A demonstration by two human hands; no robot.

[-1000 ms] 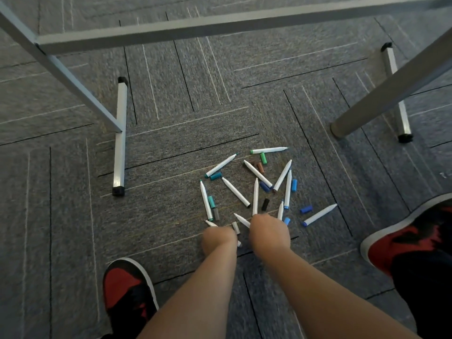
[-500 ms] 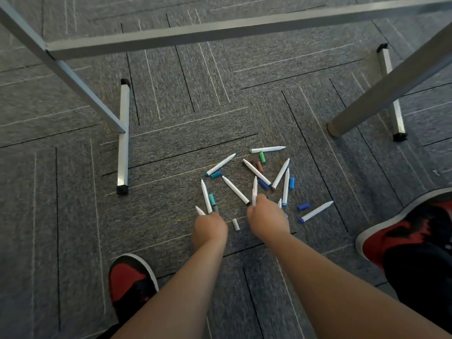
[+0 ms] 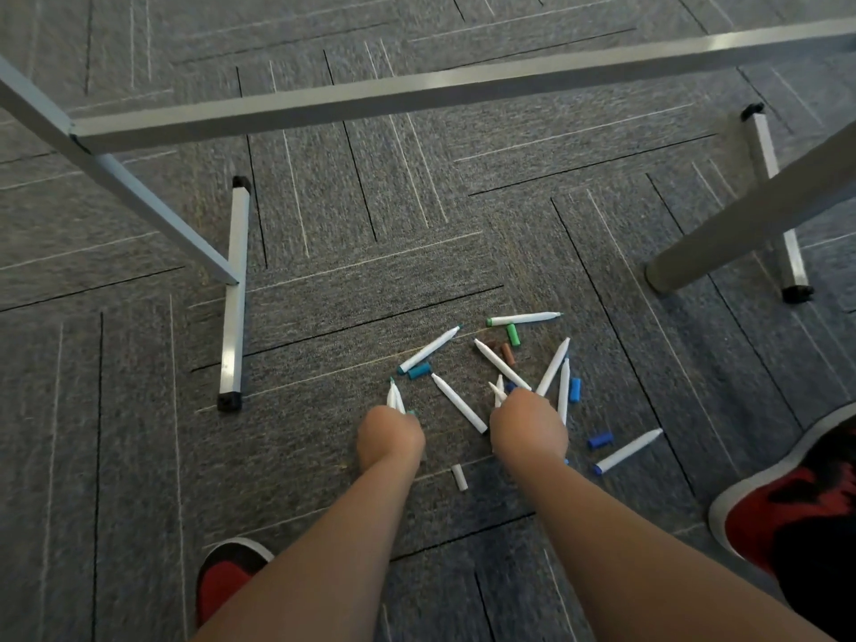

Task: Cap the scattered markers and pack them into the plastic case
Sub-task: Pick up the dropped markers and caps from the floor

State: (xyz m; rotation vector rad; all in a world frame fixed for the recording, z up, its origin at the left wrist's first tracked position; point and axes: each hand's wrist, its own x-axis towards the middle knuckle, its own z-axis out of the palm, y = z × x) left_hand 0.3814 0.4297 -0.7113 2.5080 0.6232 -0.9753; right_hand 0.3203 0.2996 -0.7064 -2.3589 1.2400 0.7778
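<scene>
My left hand (image 3: 390, 437) now grips two white markers (image 3: 393, 397); a moment ago it had only one. My right hand (image 3: 528, 426) grips some too. The other markers (image 3: 458, 403) and loose caps (image 3: 419, 370) lie on the carpet (image 3: 324, 224), lower middle of the frame. Nothing is capped yet. I can't see the case.

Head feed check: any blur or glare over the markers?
Head view: motion blur streaks the carpet toward the top; the left hand and right hand, gripping markers, look soft-edged; loose caps read by colour; dim even light, only a mild sheen on the table crossbar.
</scene>
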